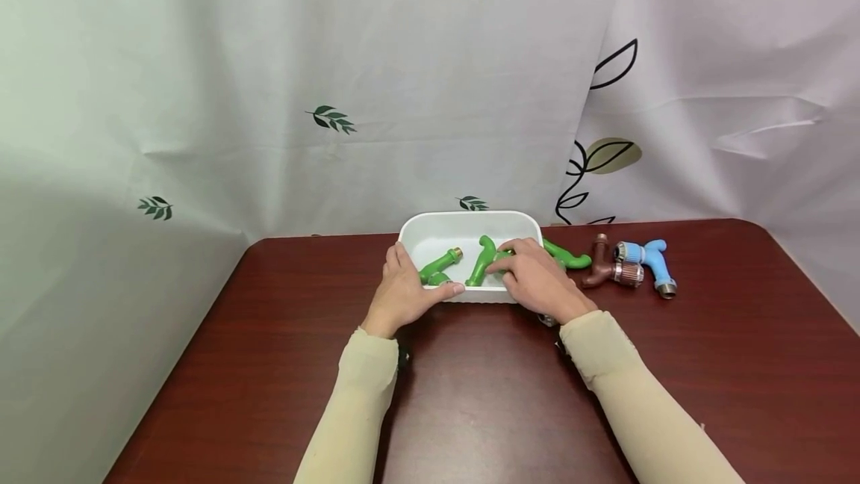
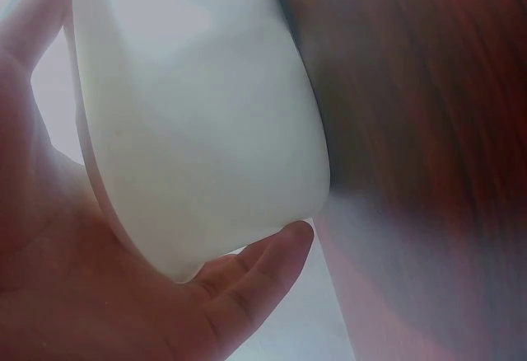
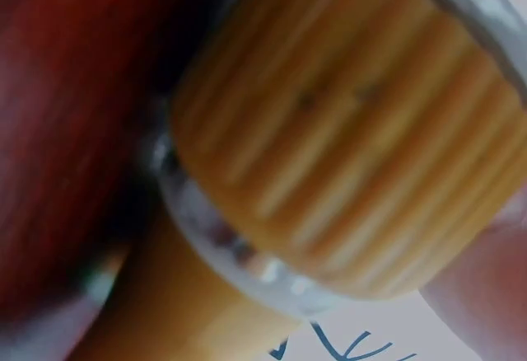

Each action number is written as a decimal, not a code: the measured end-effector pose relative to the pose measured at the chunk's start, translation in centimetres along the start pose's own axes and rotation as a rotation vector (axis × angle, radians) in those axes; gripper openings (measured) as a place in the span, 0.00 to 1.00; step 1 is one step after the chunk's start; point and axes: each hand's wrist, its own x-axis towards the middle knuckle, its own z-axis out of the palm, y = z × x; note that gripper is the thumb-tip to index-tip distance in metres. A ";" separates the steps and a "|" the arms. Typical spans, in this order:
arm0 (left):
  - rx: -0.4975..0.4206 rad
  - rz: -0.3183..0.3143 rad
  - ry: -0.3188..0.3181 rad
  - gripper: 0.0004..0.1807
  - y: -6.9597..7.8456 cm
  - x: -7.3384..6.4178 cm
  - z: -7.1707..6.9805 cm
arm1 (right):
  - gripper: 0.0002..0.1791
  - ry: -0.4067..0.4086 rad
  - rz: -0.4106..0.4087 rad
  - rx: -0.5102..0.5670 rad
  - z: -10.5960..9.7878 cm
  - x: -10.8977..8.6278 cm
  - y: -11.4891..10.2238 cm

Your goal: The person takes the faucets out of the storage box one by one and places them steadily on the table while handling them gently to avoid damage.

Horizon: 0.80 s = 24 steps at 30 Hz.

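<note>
Green tap (image 1: pixel 482 260) part-hidden under fingers (image 1: pixel 520 247); orange knob (image 3: pixel 346 138) blurred.

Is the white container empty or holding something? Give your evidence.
Holding something: in the head view, green taps lie inside the white container, the right hand at one of them.

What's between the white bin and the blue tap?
In the head view, a green tap lies next to the white bin, then a brown tap beside the blue tap.
</note>
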 end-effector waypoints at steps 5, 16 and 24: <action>0.008 -0.002 -0.003 0.77 0.2 0.0 -0.1 | 0.23 0.005 -0.033 -0.018 -0.2 -0.1 0.4; 0.011 -0.014 -0.017 0.77 0.4 0.0 -0.2 | 0.19 0.136 -0.036 0.084 -0.6 -0.2 0.5; 0.007 -0.020 -0.012 0.77 0.3 -0.1 -0.1 | 0.18 0.172 -0.063 0.074 -0.7 -0.7 0.5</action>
